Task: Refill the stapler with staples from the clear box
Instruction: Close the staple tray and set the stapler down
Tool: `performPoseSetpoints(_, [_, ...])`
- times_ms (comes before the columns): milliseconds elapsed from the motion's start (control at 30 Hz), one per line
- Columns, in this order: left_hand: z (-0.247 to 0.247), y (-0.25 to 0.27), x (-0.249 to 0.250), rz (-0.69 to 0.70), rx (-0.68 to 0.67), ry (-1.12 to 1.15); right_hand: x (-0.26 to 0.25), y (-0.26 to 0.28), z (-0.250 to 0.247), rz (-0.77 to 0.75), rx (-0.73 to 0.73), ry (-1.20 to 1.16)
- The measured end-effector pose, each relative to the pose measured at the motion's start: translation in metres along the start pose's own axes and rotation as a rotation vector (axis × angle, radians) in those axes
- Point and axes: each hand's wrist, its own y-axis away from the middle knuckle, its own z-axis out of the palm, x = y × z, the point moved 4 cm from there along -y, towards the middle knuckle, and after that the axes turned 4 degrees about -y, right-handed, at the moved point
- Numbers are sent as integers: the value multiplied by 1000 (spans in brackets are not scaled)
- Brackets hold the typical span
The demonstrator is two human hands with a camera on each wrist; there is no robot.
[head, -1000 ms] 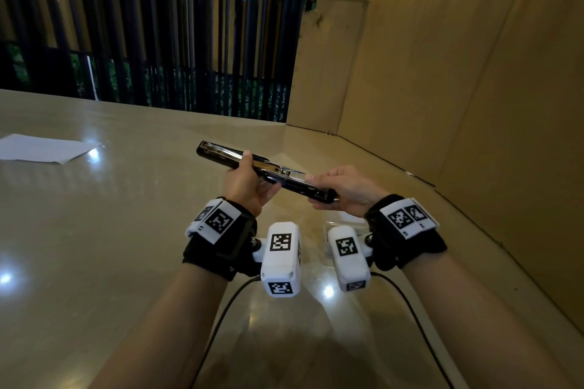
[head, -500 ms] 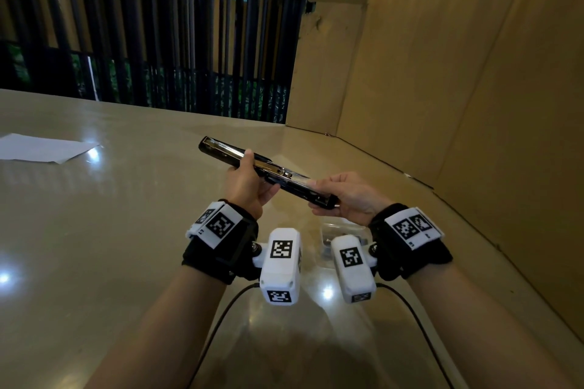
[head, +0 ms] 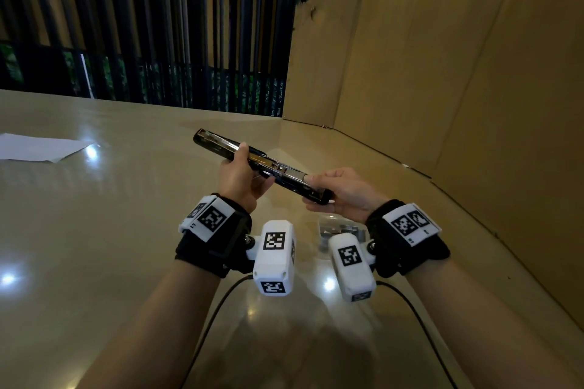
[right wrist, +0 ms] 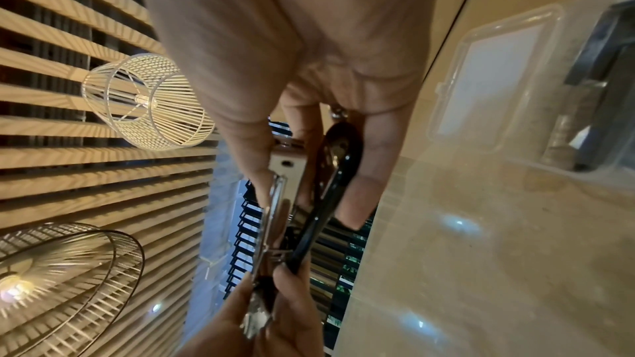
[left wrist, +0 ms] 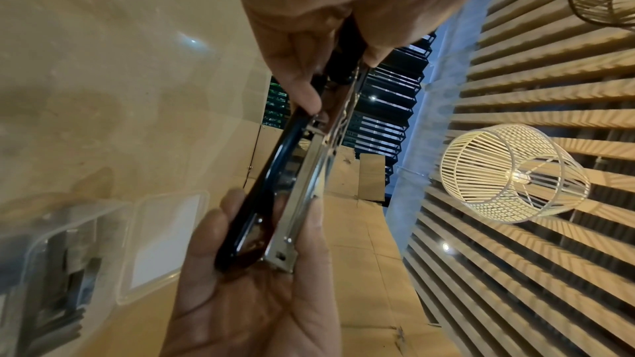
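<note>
There is one stapler [head: 262,170], one clear box [left wrist: 103,249], one sheet of paper [head: 41,147], two hands and two lamps.

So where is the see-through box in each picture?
Head view: the clear box lies on the table, low in the middle, mostly hidden behind the right wrist.
Left wrist view: the clear box sits at lower left, lid open.
Right wrist view: the clear box sits at upper right, lid open.
Shared landmark: the stapler, held by both hands.
</note>
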Motion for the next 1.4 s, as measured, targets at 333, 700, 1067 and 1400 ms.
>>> performPoseSetpoints(333, [-1, 0, -1, 6, 34, -31, -3, 6, -1, 12, -21, 76])
performPoseSetpoints(700, [-5, -3, 2, 12, 39, -35, -7, 0, 2, -71, 2, 190])
performPoseSetpoints(1067, [-10, -7, -6, -40, 129, 51, -12, 11, 7, -796, 204, 848])
performPoseSetpoints(1400, [-6, -8, -11, -45, 107, 52, -15, 16, 4, -767, 175, 1081])
